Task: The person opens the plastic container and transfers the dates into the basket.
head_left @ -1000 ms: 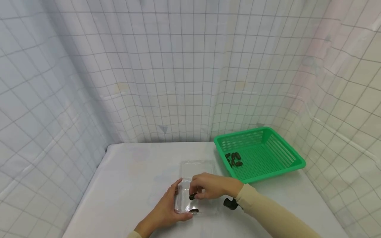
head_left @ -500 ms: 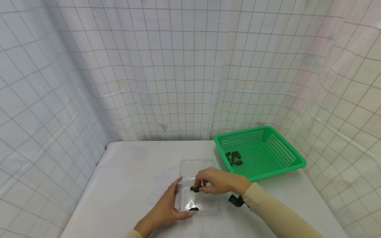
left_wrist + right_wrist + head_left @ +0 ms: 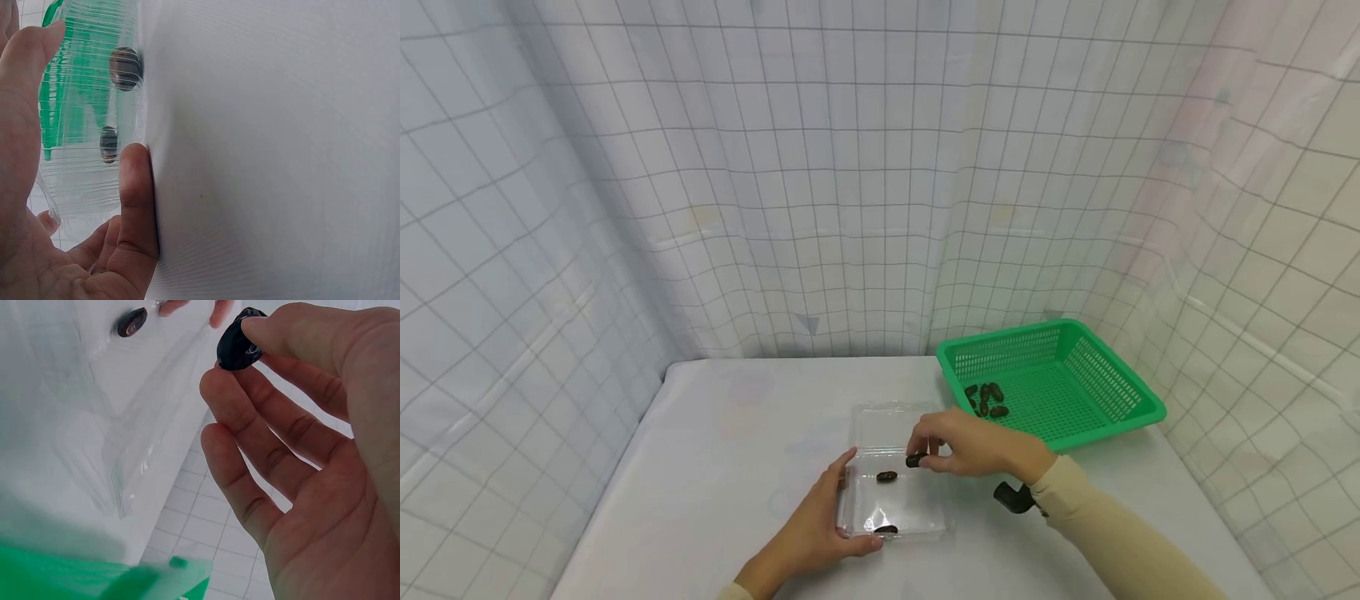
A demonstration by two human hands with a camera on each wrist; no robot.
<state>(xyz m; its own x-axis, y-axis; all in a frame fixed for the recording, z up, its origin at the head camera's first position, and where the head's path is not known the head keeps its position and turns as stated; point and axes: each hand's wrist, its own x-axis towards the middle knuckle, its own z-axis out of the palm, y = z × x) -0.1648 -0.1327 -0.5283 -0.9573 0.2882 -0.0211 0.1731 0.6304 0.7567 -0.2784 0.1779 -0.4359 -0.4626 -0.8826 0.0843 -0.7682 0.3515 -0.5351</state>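
Note:
A clear plastic clamshell box (image 3: 910, 508) lies on the white table, its lid (image 3: 887, 423) folded back away from me. My left hand (image 3: 816, 529) grips its left side, thumb at the near corner and fingers spread along the wall. Inside lie two dark brown, glossy dates, one date (image 3: 887, 477) toward the hinge and another date (image 3: 886, 529) at the near wall. Over the box's far right part, my right hand (image 3: 973, 442) pinches a third date (image 3: 236, 344) between thumb and fingertips, its other fingers loosely bent in the right wrist view.
A green plastic basket (image 3: 1105, 435) stands at the back right, with several dates (image 3: 986, 398) gathered in its left corner. A black wrist-camera mount (image 3: 1013, 498) hangs under the right wrist. Grid-patterned white curtains (image 3: 880, 208) enclose the table at the back and sides.
One date was let go near the box's hinge and now lies there. My right hand has shifted right and away from me, another date still in its fingers. The left hand stays put.

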